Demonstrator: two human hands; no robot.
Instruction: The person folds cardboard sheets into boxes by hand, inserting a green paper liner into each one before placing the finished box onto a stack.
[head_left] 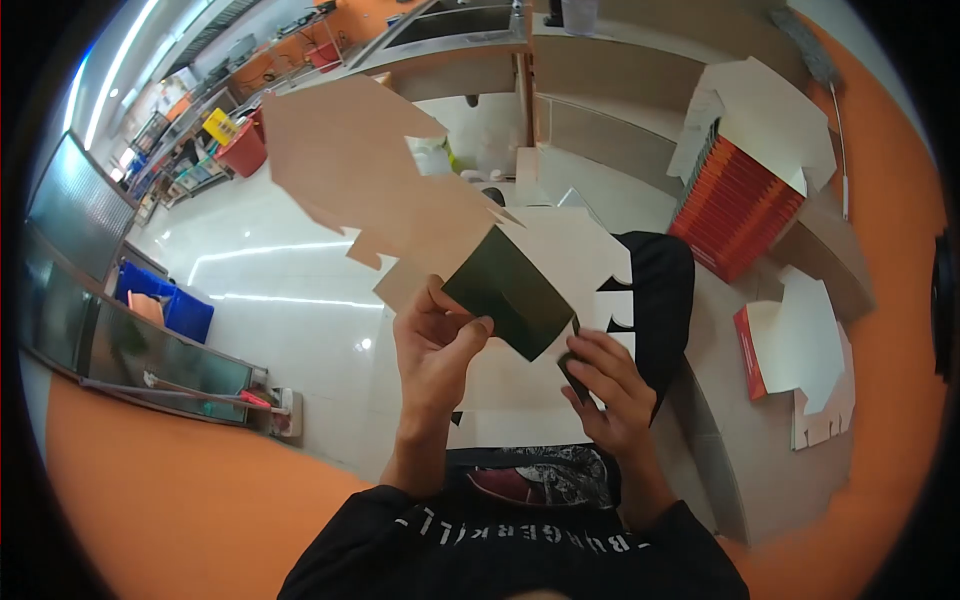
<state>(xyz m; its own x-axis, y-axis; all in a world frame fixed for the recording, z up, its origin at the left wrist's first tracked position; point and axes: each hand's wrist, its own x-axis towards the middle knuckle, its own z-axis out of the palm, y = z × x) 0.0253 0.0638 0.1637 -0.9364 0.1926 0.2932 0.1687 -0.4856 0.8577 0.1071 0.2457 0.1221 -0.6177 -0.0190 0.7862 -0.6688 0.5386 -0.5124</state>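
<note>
Head view | pinching dark green panel [508, 290] near centre, left hand [435, 350] closed at its left edge | closing right hand's [622, 398] fingertips on narrow dark flap [570, 376], likely to steady both sides | facing tan cardboard [350, 165] far left

1. Sole view: camera mounted on the head, facing forward and steeply down.
2. Left hand [440, 340] and right hand [608, 385] register near, mid-frame; shirt [500, 540] closest, bottom edge.
3. Round, wide field reaches the distant sink [450, 25] at top.
</note>
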